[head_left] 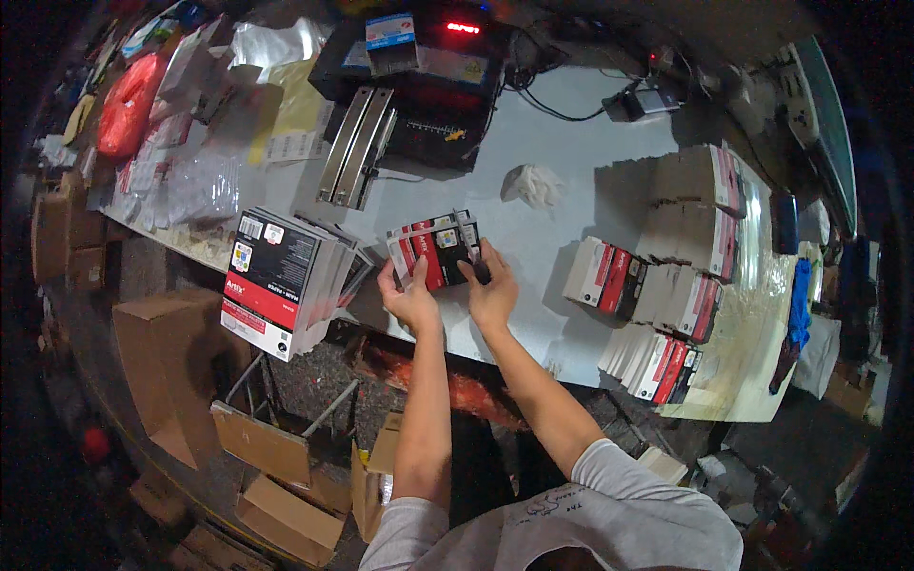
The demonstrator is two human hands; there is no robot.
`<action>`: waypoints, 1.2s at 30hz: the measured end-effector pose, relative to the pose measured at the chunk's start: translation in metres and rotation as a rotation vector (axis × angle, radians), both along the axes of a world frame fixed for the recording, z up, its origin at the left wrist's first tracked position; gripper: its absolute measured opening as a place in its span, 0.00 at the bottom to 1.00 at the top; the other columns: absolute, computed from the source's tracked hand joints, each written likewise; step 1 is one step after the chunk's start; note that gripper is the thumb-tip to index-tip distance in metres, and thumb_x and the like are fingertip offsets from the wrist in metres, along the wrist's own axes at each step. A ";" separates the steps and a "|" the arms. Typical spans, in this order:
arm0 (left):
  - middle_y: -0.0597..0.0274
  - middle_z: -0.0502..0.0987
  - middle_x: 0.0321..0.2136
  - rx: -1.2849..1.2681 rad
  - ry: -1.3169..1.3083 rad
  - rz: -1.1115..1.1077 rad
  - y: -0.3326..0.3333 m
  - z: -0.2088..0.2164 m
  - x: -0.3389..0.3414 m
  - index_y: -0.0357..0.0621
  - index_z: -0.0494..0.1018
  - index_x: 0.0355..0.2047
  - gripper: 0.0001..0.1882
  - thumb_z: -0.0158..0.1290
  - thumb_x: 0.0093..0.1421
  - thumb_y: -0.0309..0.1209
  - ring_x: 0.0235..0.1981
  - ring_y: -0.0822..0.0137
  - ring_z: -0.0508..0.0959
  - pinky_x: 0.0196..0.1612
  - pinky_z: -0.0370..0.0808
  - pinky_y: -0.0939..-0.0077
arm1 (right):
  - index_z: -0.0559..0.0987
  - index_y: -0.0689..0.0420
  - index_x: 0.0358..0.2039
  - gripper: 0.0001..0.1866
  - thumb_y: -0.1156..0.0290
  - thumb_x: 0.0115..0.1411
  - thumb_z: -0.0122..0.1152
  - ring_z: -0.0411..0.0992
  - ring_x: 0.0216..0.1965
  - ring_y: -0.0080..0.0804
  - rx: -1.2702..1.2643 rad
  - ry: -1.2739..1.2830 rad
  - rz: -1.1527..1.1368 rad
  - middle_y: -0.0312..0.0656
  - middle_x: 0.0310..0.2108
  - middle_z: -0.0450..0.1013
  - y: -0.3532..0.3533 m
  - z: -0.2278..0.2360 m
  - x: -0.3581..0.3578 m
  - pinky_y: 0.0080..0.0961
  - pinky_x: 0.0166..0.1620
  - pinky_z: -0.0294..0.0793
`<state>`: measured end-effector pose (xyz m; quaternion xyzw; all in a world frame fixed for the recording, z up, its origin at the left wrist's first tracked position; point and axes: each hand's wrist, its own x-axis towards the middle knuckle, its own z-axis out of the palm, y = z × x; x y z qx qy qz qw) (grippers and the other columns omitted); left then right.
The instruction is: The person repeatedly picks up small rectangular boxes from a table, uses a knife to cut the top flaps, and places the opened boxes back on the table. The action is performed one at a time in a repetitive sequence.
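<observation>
Black, red and white packs (436, 265) gripped between both hands above the white table (581, 171)
Left hand (411, 303) grasps the packs at their lower left, thumb against the front face; right hand (492, 297) grasps the right edge; the packs sit near the table's front edge, between a tall pile of similar packs (271, 285) at the left and rows of similar packs (617, 274) at the right; crumpled white tissue (533, 187) lies beyond the right hand, and a black machine (443, 138) with a lit red display stands at the rear

Red bag (131, 105) far left; black machine (440, 124), red display (463, 29) lit; crumpled white tissue (533, 187); cardboard box (176, 366).
</observation>
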<state>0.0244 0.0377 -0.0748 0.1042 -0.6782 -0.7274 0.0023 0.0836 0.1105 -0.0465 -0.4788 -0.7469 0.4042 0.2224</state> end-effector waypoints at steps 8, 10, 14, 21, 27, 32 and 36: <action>0.54 0.73 0.39 0.148 -0.072 -0.027 -0.006 0.028 0.008 0.36 0.61 0.42 0.24 0.60 0.46 0.20 0.40 0.66 0.72 0.44 0.69 0.73 | 0.72 0.57 0.49 0.24 0.74 0.49 0.62 0.72 0.40 0.29 -0.287 0.277 -0.102 0.42 0.43 0.73 -0.010 0.016 0.005 0.22 0.41 0.69; 0.55 0.72 0.38 0.172 -0.027 -0.119 -0.015 0.040 0.021 0.38 0.60 0.43 0.26 0.60 0.45 0.18 0.40 0.67 0.72 0.44 0.69 0.73 | 0.72 0.59 0.48 0.22 0.76 0.50 0.61 0.72 0.41 0.25 -0.371 0.314 -0.057 0.41 0.43 0.73 -0.004 0.022 0.028 0.22 0.41 0.71; 0.60 0.70 0.35 0.258 -0.011 -0.445 -0.044 0.050 0.066 0.40 0.61 0.44 0.32 0.62 0.39 0.15 0.39 0.70 0.71 0.42 0.70 0.77 | 0.74 0.59 0.45 0.18 0.78 0.51 0.58 0.72 0.41 0.24 -0.601 0.611 0.067 0.38 0.38 0.75 0.011 0.022 0.110 0.22 0.40 0.72; 0.63 0.73 0.28 -0.020 0.216 -0.848 -0.033 0.009 0.099 0.41 0.68 0.34 0.26 0.69 0.35 0.27 0.30 0.72 0.73 0.35 0.73 0.76 | 0.72 0.61 0.46 0.22 0.82 0.47 0.54 0.68 0.43 0.24 -0.351 0.146 0.149 0.40 0.41 0.73 0.008 -0.007 0.165 0.23 0.47 0.66; 0.63 0.71 0.23 -0.018 0.604 -0.748 -0.028 -0.003 0.101 0.42 0.68 0.26 0.23 0.70 0.34 0.36 0.24 0.66 0.72 0.28 0.70 0.75 | 0.69 0.63 0.48 0.24 0.83 0.47 0.52 0.67 0.46 0.27 -0.248 0.229 0.071 0.43 0.46 0.70 -0.013 0.002 0.171 0.22 0.50 0.63; 0.63 0.69 0.19 -0.062 0.778 -0.713 -0.023 -0.010 0.100 0.45 0.67 0.19 0.21 0.69 0.34 0.38 0.21 0.59 0.70 0.24 0.67 0.73 | 0.66 0.63 0.52 0.25 0.80 0.50 0.50 0.66 0.46 0.27 -0.291 0.168 0.074 0.45 0.46 0.70 -0.016 0.003 0.167 0.22 0.48 0.64; 0.64 0.71 0.17 -0.184 0.440 -0.664 -0.027 0.004 0.108 0.43 0.68 0.17 0.18 0.68 0.37 0.35 0.19 0.68 0.71 0.23 0.67 0.75 | 0.66 0.63 0.52 0.24 0.76 0.53 0.54 0.69 0.42 0.27 -0.317 -0.015 0.140 0.44 0.41 0.73 -0.007 0.022 0.165 0.21 0.46 0.65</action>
